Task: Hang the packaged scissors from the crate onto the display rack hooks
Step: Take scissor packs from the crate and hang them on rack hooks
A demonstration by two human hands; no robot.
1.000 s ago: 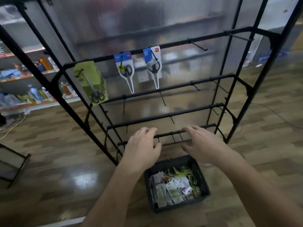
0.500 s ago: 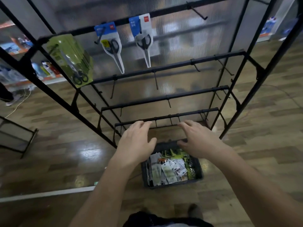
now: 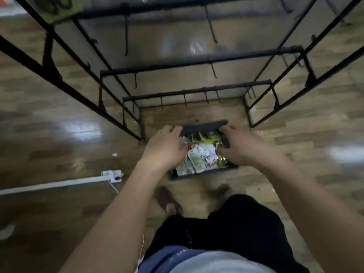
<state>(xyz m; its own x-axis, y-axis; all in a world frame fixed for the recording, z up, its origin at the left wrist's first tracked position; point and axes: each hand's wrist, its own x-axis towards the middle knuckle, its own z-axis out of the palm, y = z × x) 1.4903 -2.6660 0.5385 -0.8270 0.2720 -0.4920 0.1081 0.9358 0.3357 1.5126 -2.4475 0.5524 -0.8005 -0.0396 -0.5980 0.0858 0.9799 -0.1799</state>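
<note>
A dark plastic crate [image 3: 204, 126] stands on the floor at the foot of the black display rack [image 3: 197, 91]. It holds several packaged scissors [image 3: 201, 157] on white and green cards. My left hand [image 3: 165, 148] hovers over the crate's left side and my right hand [image 3: 243, 147] over its right side. Both have loosely bent fingers, and motion blur hides any contact with a pack. The lower rack bars carry bare hooks [image 3: 207, 98]. A green scissors pack [image 3: 59, 8] hangs at the top left edge.
The floor is glossy wood. To the left lie a white power strip [image 3: 112, 174] and a white cable duct [image 3: 49, 185]. My feet [image 3: 170, 200] stand just behind the crate. Slanted rack legs [image 3: 65, 83] flank it on both sides.
My view has tilted steeply down, so the upper hung scissors have left the frame. Both hands have dropped from the lowest bar down to the crate.
</note>
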